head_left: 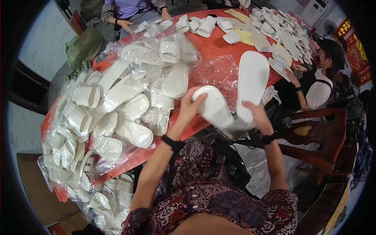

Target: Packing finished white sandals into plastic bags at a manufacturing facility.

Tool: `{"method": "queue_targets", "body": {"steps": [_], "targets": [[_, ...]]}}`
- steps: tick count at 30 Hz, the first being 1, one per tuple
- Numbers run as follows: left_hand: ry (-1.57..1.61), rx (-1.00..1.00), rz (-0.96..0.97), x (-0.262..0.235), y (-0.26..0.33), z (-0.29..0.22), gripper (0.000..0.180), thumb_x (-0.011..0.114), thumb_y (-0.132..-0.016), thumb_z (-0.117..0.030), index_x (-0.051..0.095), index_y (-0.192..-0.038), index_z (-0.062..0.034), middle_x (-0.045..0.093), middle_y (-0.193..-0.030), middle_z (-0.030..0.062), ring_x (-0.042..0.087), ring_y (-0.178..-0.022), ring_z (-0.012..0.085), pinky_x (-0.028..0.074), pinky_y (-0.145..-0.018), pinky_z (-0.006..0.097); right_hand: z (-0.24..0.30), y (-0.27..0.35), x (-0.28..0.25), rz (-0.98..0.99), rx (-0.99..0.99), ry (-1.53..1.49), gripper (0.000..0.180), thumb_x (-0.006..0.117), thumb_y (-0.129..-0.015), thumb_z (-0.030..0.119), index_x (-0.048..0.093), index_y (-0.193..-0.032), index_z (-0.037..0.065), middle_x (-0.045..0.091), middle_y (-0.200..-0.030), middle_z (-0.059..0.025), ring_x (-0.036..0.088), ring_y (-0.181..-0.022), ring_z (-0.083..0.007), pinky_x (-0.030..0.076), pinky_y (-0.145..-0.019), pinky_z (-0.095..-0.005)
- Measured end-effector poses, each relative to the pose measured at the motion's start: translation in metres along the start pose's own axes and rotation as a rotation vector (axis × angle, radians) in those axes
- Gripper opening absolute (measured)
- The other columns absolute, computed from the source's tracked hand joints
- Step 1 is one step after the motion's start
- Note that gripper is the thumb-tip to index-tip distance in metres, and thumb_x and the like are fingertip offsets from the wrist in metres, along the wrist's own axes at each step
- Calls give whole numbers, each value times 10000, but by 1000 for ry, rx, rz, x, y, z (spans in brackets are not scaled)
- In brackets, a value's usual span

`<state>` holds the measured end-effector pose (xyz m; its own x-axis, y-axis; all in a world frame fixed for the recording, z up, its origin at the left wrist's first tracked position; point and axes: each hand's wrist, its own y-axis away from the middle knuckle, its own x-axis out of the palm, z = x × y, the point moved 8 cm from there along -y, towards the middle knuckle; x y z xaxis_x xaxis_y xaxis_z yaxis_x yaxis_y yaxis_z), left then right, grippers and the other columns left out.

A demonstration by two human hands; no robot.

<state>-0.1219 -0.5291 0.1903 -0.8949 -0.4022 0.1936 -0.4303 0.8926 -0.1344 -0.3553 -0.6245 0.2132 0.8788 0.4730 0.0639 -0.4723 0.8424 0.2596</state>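
My left hand (190, 105) grips a white slipper (214, 106) by its side, thumb over the edge, with a ribbed face turned up. In my right hand (257, 116) another white slipper (253, 76) stands nearly upright, pinched near its lower end, its smoother face toward me. The two slippers are close together but apart, over the near edge of the red table (196, 117). Just beyond them a clear plastic bag (216, 72) lies flat on the table. My right hand is slightly blurred.
Many bagged white slippers (133, 98) cover the table's left side. Loose slippers (207, 25) and yellow sheets (244, 37) lie at the far side. One co-worker (133, 9) is across the table, another (313, 78) at the right. A wooden chair (313, 137) stands at my right.
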Motion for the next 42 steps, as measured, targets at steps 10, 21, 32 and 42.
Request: {"method": "queue_targets", "body": {"steps": [10,21,32,42], "targets": [[-558,66,302,79,4,122,820,660,-806,-297,204,-1432,-27,185,-1477,238,219,-1355,374,219,-1098,433,7,-95,-15,-53,-301,258,327,526,-840,19,483,-1151,-68,598,-1048,-113,546,-941,-180,437,-816,-303],[-1042,-28,470,87,34,139,716,623,-804,-277,304,-1391,-22,248,-1445,223,254,-1322,402,272,-1062,475,-72,-108,-27,95,-166,760,531,600,-804,225,417,-1212,-62,546,-1089,-244,546,-1016,-366,440,-846,-390],[305,-522,-241,26,40,177,331,620,-870,-176,536,-1138,-1,617,-1036,99,619,-894,209,518,-770,339,-83,-57,73,831,-317,829,505,569,-880,378,486,-1198,-7,570,-1095,-182,585,-942,-264,465,-753,-350],[448,-635,-333,25,43,173,283,593,-877,-131,555,-1118,12,631,-1030,107,634,-879,208,533,-756,327,-110,-109,-54,-283,-358,1537,606,521,-874,373,375,-1331,3,339,-1389,-224,321,-1263,-425,305,-992,-556]]}}
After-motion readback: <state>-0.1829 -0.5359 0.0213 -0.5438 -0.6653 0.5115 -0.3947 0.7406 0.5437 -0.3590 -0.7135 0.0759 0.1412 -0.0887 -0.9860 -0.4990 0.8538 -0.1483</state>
